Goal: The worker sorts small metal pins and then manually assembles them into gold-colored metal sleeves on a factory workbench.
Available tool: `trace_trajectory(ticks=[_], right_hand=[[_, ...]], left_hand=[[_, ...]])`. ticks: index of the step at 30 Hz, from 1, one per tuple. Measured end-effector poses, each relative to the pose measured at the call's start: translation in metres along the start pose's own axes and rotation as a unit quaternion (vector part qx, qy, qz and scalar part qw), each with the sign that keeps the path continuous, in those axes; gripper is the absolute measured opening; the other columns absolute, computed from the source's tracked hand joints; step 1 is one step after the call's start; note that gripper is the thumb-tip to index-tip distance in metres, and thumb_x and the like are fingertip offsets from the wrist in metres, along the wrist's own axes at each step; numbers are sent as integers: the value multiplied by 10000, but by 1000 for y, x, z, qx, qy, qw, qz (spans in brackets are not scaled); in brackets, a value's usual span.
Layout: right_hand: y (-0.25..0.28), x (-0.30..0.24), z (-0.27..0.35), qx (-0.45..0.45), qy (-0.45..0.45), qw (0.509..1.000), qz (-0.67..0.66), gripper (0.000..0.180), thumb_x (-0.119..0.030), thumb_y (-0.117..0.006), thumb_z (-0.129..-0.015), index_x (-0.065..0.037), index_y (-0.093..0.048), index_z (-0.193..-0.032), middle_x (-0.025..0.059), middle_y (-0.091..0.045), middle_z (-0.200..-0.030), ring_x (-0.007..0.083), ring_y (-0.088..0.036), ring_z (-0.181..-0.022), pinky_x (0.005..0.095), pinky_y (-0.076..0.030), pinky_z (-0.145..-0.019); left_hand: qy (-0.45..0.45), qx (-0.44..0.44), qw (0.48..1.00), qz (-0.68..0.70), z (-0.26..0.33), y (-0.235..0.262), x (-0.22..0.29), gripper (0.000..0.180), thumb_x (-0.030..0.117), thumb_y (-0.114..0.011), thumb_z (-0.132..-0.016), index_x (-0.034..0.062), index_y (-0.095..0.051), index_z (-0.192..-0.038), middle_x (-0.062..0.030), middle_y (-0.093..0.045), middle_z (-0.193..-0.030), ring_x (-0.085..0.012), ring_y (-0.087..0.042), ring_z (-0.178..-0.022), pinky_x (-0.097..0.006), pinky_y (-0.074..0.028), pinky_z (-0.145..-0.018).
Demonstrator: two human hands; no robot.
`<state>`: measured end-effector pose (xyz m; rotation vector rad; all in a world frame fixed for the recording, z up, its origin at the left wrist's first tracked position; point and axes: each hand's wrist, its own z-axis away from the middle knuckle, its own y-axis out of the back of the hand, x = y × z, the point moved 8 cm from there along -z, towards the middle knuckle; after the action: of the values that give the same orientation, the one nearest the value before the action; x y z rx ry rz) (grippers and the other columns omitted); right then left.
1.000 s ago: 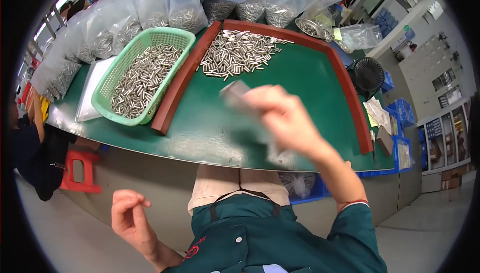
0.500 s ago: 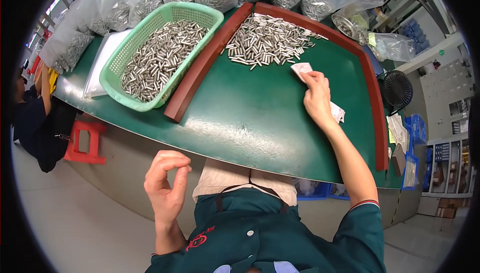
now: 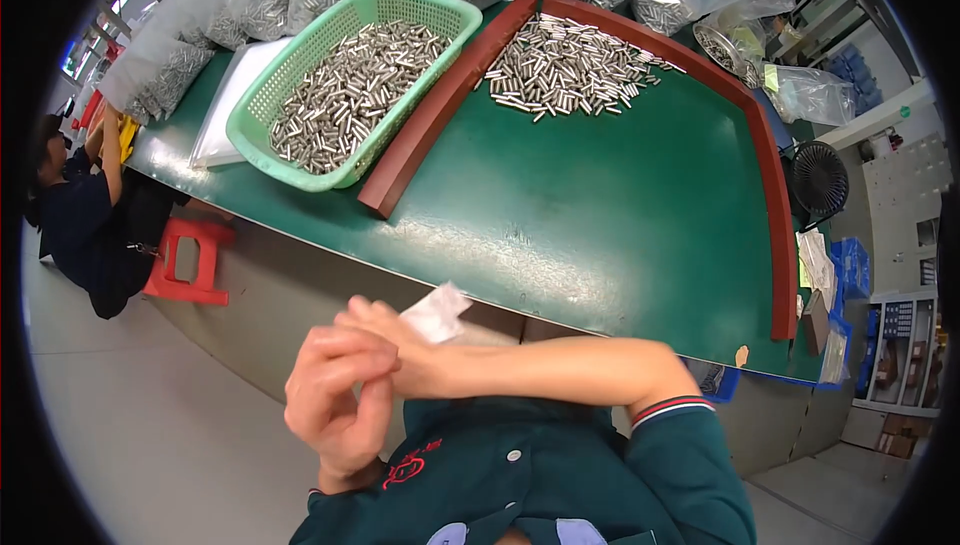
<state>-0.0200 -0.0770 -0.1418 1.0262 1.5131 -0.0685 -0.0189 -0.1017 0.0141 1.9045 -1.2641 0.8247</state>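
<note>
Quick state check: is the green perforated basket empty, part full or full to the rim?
Part full: the green perforated basket has metal pins heaped inside, with bare wall showing above them.

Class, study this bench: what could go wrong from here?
Loose silver metal pins might roll off the green table, since the reddish-brown bars leave its front edge open. The pale-green plastic basket holding similar pins could spill if knocked. The crumpled white wipe beside the right hand might drop.

I count my two hands (image 3: 328,410), one white cloth (image 3: 437,313), one green basket (image 3: 290,172), one red stool (image 3: 208,260), one black fan (image 3: 818,180), and metal pins (image 3: 572,67) beyond counting.
</note>
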Motion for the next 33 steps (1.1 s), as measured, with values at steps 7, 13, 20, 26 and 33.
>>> trace_trajectory(ticks=[7,13,20,26,33], right_hand=[[84,-46,-3,-43,-46,982,-179,337,62,-401,-726,2,-585,-1001,123,-550,-951,292,-483,-929,368,-393,-853],[280,-31,81,228,-86,944,223,387,53,-476,-677,-10,-592,-1040,156,-545,-1017,343,-534,-909,406,-452,-808],[151,24,49,41,-87,969,226,383,10,-512,-710,-73,-592,-1075,160,-526,-914,334,-530,-878,419,-460,-731],[80,-101,-48,19,153,980,-123,192,20,-530,-725,-15,-530,-914,132,-470,-923,326,-516,-869,406,-439,-720],[74,-183,-93,155,402,899,-80,404,4,-637,-593,-51,-646,-993,91,-489,-798,221,-503,-620,294,-417,-497]], left_hand=[[-87,127,985,-78,15,48,1,197,-59,-524,-772,-8,-534,-962,-147,-504,-930,-203,-522,-698,-300,-455,-623],[-4,57,992,-108,-9,-1,-39,230,-117,-550,-695,0,-578,-891,-108,-591,-825,-232,-569,-792,-326,-473,-718],[24,-2,990,-137,-10,-20,-57,303,-40,-586,-717,-14,-571,-1019,-167,-586,-1060,-297,-570,-982,-363,-444,-873],[147,334,914,179,70,115,-98,602,483,-243,-954,18,-322,-1327,-185,-384,-1352,-297,-401,-1231,-437,-301,-1048],[156,421,767,459,69,134,-114,511,382,-465,-899,18,-410,-1255,-117,-524,-1140,-236,-515,-1087,-340,-431,-932]])
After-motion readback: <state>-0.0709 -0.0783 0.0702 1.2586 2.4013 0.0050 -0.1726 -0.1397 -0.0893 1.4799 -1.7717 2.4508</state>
